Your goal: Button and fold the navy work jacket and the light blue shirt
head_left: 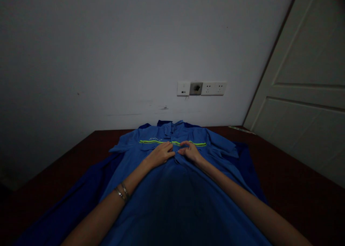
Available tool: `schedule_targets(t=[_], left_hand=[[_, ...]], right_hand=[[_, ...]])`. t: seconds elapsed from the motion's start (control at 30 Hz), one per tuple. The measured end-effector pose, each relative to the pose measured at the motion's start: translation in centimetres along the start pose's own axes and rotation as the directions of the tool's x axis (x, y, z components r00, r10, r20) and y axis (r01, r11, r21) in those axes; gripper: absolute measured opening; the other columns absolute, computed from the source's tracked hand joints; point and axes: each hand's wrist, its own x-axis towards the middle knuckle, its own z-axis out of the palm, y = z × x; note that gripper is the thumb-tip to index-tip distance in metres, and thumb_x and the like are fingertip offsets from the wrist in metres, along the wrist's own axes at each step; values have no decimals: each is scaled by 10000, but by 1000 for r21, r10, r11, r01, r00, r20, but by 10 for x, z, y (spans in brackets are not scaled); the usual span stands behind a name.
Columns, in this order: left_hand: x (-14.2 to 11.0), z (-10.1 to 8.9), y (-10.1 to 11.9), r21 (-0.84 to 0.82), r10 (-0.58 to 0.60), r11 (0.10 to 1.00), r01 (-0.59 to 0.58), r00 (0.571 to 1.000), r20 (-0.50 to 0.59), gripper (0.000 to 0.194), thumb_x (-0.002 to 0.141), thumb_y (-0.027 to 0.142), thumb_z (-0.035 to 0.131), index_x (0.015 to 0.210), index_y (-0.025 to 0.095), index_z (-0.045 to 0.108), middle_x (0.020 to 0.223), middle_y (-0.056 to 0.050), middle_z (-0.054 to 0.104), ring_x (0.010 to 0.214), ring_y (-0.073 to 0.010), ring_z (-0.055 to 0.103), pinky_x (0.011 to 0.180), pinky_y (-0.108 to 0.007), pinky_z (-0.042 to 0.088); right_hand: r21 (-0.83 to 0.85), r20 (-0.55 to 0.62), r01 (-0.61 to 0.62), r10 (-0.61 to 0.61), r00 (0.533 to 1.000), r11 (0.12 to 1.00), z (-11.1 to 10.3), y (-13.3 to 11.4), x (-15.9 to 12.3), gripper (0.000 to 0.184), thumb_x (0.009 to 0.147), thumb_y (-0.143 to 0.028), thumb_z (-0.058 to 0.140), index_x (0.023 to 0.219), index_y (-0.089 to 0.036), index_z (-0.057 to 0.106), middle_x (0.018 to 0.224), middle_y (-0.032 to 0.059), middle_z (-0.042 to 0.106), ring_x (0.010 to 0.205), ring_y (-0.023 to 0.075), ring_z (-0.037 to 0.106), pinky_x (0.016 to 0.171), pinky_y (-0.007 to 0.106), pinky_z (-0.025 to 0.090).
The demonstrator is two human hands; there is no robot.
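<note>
A blue work shirt (172, 188) with a yellow-green reflective stripe (151, 142) across the chest lies flat on a dark brown table (296, 181), collar toward the wall. My left hand (161, 153) and my right hand (190, 151) meet at the shirt's front placket just below the stripe. The fingers of both hands are curled and pinch the fabric at the centre seam. Two thin bracelets (122, 192) sit on my left wrist.
A darker blue garment (81, 195) lies under the shirt and spreads out to both sides. A row of wall sockets (201, 88) is on the white wall behind the table. A white door (309, 95) stands at the right.
</note>
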Motion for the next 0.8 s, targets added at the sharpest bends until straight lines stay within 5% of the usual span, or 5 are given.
schedule_targets(t=[0.13, 0.33, 0.53, 0.8], left_hand=[[1, 5, -2, -212, -174, 966, 150, 980, -96, 185, 794, 157, 503, 844, 192, 678, 822, -51, 567, 849, -171, 459, 803, -309, 365], [9, 4, 5, -415, -534, 788, 454, 841, -94, 152, 751, 300, 599, 802, 197, 698, 791, -17, 611, 808, -159, 496, 878, -349, 323], [13, 13, 17, -270, -509, 833, 484, 860, -28, 161, 726, 316, 646, 851, 228, 697, 859, -37, 587, 897, -204, 448, 811, -346, 320], [12, 12, 21, -161, -366, 922, 353, 929, -57, 95, 789, 224, 564, 832, 175, 633, 885, -43, 564, 920, -197, 411, 806, -344, 314]], right_hand=[[-127, 11, 129, -129, 992, 983, -3, -1, 0, 373, 536, -149, 585, 887, -196, 469, 574, -60, 582, 514, 111, 538, 501, 214, 404], [-464, 101, 390, -390, 915, 795, -4, -6, -7, 340, 659, -159, 556, 986, -204, 475, 687, -47, 592, 514, 93, 490, 511, 200, 362], [-620, 159, 449, -458, 875, 643, -1, -13, -18, 359, 704, -107, 529, 1042, -216, 478, 771, -22, 621, 638, 125, 535, 596, 218, 365], [-521, 99, 386, -395, 913, 761, -5, -3, -7, 381, 663, -149, 570, 1017, -212, 444, 695, -50, 615, 530, 99, 490, 530, 201, 354]])
